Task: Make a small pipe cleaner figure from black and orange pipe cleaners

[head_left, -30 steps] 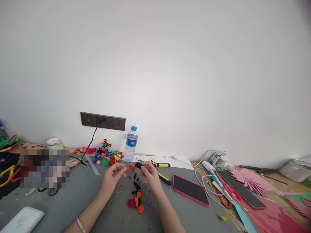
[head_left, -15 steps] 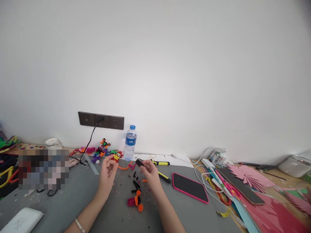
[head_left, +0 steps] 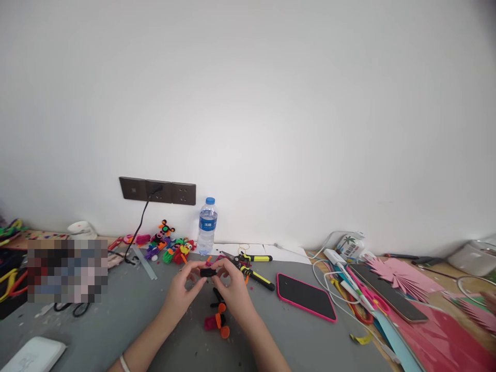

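The left hand (head_left: 182,285) and right hand (head_left: 229,285) met over the grey mat (head_left: 116,320), their fingertips pinched together on a small black piece (head_left: 208,272) held between them, just above the mat. An orange bit showed at the piece's top; what it was could not be told. Below the hands lay pink and orange scraps (head_left: 217,323). Yellow-handled cutters (head_left: 250,268) lay just right of the hands, a pink-cased phone (head_left: 306,296) farther right. A water bottle (head_left: 207,226) stood by the white wall (head_left: 271,103).
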`<state>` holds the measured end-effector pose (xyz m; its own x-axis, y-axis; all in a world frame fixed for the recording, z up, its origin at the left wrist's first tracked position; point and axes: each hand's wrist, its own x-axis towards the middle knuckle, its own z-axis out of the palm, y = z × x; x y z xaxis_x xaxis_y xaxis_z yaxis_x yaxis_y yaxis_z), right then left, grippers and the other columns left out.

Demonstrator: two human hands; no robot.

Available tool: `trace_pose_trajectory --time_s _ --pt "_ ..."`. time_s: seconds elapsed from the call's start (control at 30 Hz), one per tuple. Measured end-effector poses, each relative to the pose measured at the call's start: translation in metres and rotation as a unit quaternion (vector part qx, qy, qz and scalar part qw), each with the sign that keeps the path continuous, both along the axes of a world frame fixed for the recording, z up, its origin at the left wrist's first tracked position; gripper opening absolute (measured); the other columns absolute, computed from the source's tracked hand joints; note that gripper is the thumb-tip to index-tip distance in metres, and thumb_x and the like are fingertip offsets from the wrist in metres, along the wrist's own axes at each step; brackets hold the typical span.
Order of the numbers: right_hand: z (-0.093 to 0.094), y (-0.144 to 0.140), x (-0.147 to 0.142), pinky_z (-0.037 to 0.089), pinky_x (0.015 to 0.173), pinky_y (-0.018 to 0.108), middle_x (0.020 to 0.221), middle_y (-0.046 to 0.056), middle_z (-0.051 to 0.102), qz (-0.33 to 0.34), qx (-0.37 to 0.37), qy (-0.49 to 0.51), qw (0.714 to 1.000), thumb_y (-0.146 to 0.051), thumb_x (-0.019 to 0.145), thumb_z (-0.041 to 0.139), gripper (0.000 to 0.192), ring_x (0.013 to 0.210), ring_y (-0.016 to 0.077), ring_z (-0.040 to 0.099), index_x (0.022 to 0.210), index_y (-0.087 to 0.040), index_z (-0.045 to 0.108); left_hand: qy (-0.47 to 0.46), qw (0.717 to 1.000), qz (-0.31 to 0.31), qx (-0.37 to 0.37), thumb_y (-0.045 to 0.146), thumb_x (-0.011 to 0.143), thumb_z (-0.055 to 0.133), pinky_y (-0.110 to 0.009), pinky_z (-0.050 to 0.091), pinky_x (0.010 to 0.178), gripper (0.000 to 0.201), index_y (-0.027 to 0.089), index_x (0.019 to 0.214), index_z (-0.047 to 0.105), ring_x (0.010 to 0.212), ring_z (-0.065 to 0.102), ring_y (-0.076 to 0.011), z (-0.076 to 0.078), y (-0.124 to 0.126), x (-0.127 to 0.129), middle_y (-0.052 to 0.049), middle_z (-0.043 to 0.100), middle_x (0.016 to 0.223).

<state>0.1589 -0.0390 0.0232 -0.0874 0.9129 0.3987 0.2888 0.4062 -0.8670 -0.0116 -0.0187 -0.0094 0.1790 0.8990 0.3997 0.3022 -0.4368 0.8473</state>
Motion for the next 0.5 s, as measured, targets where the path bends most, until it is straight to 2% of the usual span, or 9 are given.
trace_pose_trajectory --time_s 0.17,0.27,0.33,0.5 --pt "-0.0007 0.001 -0.0003 0.044 0.071 0.027 0.094 0.003 0.059 -0.013 0.043 -0.001 0.999 -0.005 0.074 0.051 0.023 0.081 0.0177 0.056 0.087 -0.022 0.059 -0.012 1.0 0.022 -0.009 0.034 0.084 0.057 -0.029 0.051 0.066 0.028 0.023 0.11 0.058 0.077 0.062 -0.0194 0.0067 -0.0025 0.001 -0.005 0.065 0.091" --pt "-0.0003 0.0008 -0.0005 0.045 0.078 0.03 0.091 0.004 0.057 -0.021 0.058 0.004 0.998 -0.004 0.075 0.052 0.018 0.091 0.0204 0.056 0.077 -0.022 0.056 0.009 1.0 0.016 0.014 0.034 0.084 0.057 -0.028 0.049 0.063 0.018 0.021 0.095 0.062 0.069 0.059 -0.0178 0.0077 -0.0028 0.0011 -0.004 0.064 0.084" --pt "0.0 0.0005 -0.0009 0.046 0.08 0.032 0.09 0.004 0.057 -0.021 0.059 0.008 0.998 -0.004 0.076 0.053 0.018 0.09 0.0206 0.056 0.075 -0.022 0.054 0.017 0.999 0.014 0.029 0.034 0.083 0.058 -0.028 0.049 0.062 0.014 0.021 0.088 0.061 0.066 0.057 -0.0168 0.0077 -0.0025 0.0007 -0.004 0.064 0.082" --pt "-0.0007 0.0002 -0.0021 0.046 0.079 0.031 0.09 0.004 0.057 -0.009 0.059 0.004 0.998 -0.004 0.077 0.053 0.019 0.088 0.0194 0.057 0.077 -0.022 0.055 0.013 0.998 0.01 0.054 0.029 0.083 0.059 -0.027 0.049 0.062 0.01 0.02 0.086 0.062 0.067 0.059 -0.0166 0.0089 -0.0031 0.0001 -0.004 0.066 0.084"
